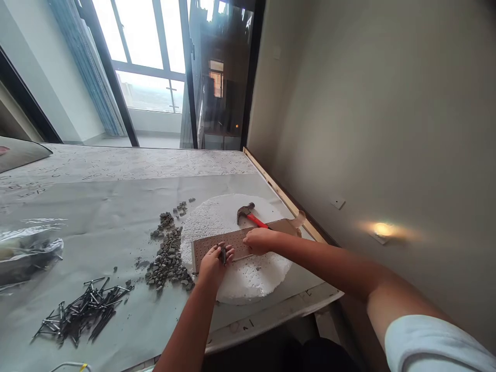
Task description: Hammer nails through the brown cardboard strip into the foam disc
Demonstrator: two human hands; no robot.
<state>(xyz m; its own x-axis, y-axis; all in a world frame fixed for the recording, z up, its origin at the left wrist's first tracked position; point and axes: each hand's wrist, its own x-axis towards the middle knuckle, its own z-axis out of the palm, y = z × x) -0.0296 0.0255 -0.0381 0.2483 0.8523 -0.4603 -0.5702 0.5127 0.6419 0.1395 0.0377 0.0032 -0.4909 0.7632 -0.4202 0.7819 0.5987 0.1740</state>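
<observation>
Several dark nails (223, 255) lie across the palm of my left hand (215, 260), whose fingers curl around them at the near edge of a brown board (205, 249) dotted with small holes. My right hand (259, 241) is closed with its fingertips down on the same board; anything pinched in them is hidden. Beneath the board sits a round white foam slab (248, 281). A claw hammer (245, 211) with a red handle rests on the slab behind my right hand, its handle end hidden by the board and my forearm.
A heap of loose nails (81, 312) lies at the front left. Grey stone chips (168, 258) are piled along the slab's left side. A clear plastic bag (29, 253) rests at the far left. Wooden edging (277, 186) borders the table beside the wall.
</observation>
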